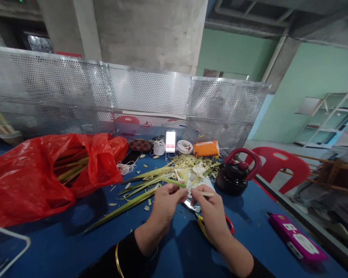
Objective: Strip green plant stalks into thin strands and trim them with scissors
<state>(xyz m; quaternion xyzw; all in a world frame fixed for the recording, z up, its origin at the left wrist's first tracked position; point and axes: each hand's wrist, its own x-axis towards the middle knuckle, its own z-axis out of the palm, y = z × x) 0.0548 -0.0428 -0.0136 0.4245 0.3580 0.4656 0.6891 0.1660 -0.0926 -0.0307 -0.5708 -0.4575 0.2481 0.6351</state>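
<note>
My left hand pinches a short green plant stalk between thumb and fingers. Close beside it, my right hand is closed on a thin pale strip that sticks out past the fingers; its exact kind is unclear. Scissors with a yellow and red handle lie on the table under my right hand, partly hidden by it. Long green stalks lie to the left of my hands. Just beyond my fingertips, peelings are heaped, partly on white paper.
A red plastic bag of stalks covers the left of the blue table. At right stand a black kettle and a purple packet. An orange packet, a tape roll and a checked pouch line the back.
</note>
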